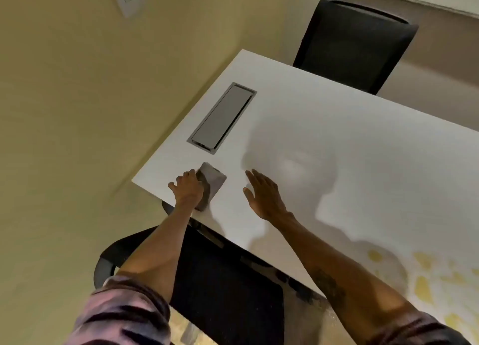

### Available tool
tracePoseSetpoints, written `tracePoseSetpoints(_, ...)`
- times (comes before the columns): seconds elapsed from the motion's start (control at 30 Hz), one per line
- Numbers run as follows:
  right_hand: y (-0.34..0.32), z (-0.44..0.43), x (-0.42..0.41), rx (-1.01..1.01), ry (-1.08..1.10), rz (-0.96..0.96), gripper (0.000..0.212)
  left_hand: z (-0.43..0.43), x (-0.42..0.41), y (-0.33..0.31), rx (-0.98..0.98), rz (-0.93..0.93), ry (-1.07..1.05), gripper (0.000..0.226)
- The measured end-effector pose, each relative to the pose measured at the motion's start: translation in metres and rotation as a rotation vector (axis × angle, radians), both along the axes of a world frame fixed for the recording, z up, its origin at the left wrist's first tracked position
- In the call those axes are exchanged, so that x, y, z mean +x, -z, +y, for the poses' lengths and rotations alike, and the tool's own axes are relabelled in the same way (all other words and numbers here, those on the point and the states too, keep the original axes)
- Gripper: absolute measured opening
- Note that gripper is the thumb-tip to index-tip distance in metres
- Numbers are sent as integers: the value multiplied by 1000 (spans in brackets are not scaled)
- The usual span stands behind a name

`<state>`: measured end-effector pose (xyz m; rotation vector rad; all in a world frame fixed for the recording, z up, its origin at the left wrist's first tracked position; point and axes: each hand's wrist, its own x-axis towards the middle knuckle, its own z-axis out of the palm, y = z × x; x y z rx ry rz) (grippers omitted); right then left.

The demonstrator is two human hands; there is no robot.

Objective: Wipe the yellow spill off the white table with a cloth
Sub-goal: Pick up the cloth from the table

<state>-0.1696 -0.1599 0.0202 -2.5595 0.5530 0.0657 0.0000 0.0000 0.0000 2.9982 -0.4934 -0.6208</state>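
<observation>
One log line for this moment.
left hand: on phone | right hand: open, empty | spill: unwiped | cloth: unseen

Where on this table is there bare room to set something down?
Bare: the wide stretch of white table between the grey hatch and the far chair. Crowded: the near-left corner, with left hand, phone, right hand; yellow spill near-right.

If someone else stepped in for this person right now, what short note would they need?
Left hand: gripping the near-left edge of a flat grey cloth-like piece on the white table.
Right hand: open, empty, beside it over the table.
Yellow spill: at the table's near right part, far from both hands.
Done: nothing wiped yet.
Left: carry the cloth to the spill and wipe it away.
</observation>
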Motion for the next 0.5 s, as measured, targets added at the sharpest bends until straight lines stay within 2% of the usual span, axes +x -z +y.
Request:
tracePoseSetpoints(0.33,30,13,5,155,-51,109,53,12,17,41,54,230,-173,41)
tracePoseSetpoints(0.5,39,11,3,204,-51,144,52,10,24,47,29,253,-216,42)
